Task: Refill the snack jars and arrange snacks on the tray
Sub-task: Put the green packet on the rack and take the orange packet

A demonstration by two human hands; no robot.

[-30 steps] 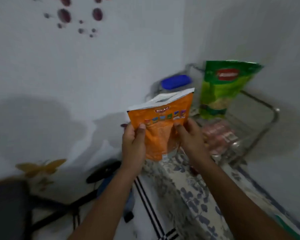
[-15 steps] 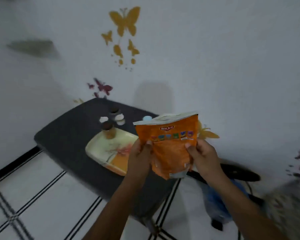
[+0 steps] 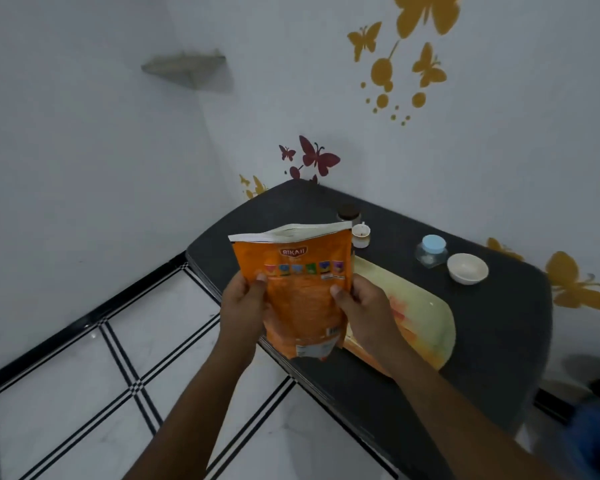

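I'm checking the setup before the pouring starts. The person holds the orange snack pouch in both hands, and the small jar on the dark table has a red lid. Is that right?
Not quite: in the head view the small jar on the dark table has a light blue lid, not red. The rest holds: the left hand and right hand both hold the orange snack pouch.

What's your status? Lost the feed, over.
Both hands, left and right, grip orange foil snack pouch, upright. Pale oblong tray on dark table. Nothing in the way.
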